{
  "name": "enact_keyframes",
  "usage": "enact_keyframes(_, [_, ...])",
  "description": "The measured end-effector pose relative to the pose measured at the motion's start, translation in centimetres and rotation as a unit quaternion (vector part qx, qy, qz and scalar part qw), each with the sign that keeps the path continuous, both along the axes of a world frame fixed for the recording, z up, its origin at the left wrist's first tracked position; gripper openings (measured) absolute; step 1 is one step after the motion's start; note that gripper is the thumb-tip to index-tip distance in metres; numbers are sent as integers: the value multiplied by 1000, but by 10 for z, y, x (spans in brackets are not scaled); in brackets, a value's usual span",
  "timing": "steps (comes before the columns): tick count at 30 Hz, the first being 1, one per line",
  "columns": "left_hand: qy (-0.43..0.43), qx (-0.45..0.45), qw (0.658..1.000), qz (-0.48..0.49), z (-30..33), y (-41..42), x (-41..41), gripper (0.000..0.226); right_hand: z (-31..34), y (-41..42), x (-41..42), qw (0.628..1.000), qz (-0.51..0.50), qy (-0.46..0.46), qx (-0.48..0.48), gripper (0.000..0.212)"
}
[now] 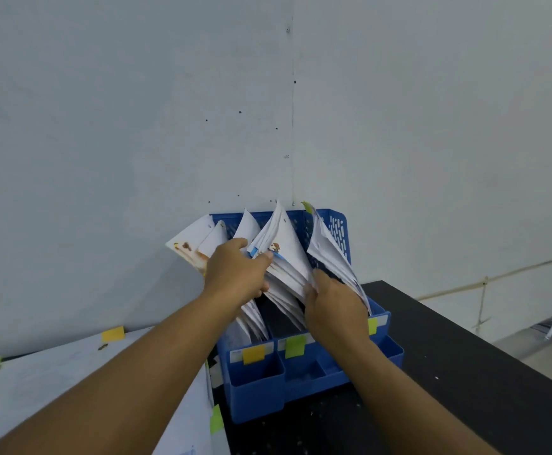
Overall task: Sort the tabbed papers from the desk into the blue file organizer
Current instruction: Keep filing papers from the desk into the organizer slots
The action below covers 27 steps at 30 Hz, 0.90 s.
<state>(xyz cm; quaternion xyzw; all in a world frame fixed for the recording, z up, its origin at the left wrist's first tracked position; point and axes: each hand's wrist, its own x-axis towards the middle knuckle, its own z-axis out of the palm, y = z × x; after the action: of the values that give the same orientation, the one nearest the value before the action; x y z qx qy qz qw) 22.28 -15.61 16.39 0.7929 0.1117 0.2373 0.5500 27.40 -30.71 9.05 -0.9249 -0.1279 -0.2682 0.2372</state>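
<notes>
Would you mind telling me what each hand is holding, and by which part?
Left hand grips the middle bundle of papers at its near edge; right hand holds the right bundle low down.

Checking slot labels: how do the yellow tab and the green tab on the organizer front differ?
The yellow tab sits on the left front label, the green tab on the middle one. Yellow sits slightly lower in the picture and nearer the left arm; green sits nearer the right arm. Both are small sticky flags on the blue file organizer.
</notes>
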Motion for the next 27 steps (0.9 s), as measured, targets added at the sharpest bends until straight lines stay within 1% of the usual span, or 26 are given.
enact_keyframes(1, [-5, 9, 1000, -6, -2, 3, -11, 55, -2, 3, -5, 1000, 3, -18, 14, 28])
enact_keyframes(2, [-15, 27, 999, -9, -4, 6, -23, 53, -3, 6, -11, 999, 7, -39, 23, 37])
enact_keyframes(3, [-26, 45, 999, -7, -9, 11, -36, 43, -7, 10, -19, 997, 19, -61, 33, 41])
enact_keyframes(5, [-38, 78, 996, 5, -26, 27, -62, 19, -14, 21, -37, 991, 58, -100, 60, 40])
enact_keyframes(7, [-30, 107, 993, 34, -52, 47, -90, 3, -23, 36, -58, 986, 102, -107, 81, 37])
enact_keyframes(10, [14, 137, 987, 88, -96, 82, -133, 2, -40, 65, -94, 976, 177, -84, 93, 36])
enact_keyframes(12, [57, 157, 980, 109, -120, 103, -157, 4, -51, 85, -112, 970, 218, -28, 103, 35])
enact_keyframes(14, [83, 180, 971, 133, -137, 123, -177, 11, -60, 104, -125, 965, 243, 44, 90, 33])
enact_keyframes(16, [112, 215, 957, 159, -148, 140, -192, 13, -69, 118, -131, 960, 254, 101, 57, 32])
enact_keyframes(19, [188, 278, 924, 183, -160, 159, -215, 30, -78, 134, -140, 950, 264, 165, -9, 33])
enact_keyframes(22, [235, 320, 904, 157, -174, 164, -230, 45, -89, 143, -148, 943, 267, 181, -76, 36])
enact_keyframes(24, [236, 323, 904, 150, -185, 163, -233, 47, -95, 143, -152, 943, 252, 176, -124, 42])
enact_keyframes(27, [224, 337, 901, 156, -196, 161, -234, 48, -102, 140, -157, 945, 221, 139, -199, 55])
